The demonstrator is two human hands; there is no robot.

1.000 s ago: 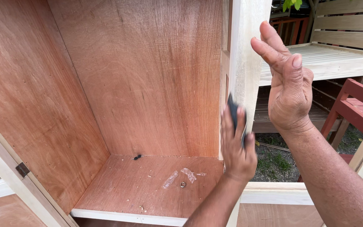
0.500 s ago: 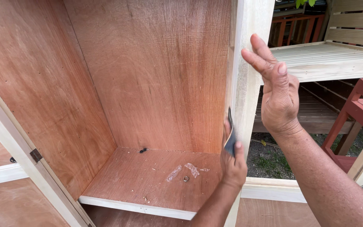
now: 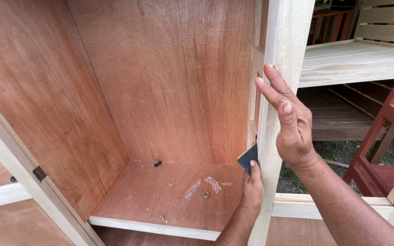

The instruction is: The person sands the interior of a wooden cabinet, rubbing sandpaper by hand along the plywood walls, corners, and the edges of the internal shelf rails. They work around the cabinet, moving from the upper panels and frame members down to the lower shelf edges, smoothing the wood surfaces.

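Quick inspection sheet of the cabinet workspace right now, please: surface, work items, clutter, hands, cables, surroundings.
Surface: plywood shelf inside an open cabinet, dusty, with a pale front edge.
Work items: dark sanding pad pressed against the pale post.
Clutter: plastic scrap, small ring, dark bit at the back of the shelf.
Hands: left hand grips the pad; right hand open, flat beside the post.
Cables: nothing seen.
Surroundings: hinge on the left frame, slatted bench, red chair, grass below.
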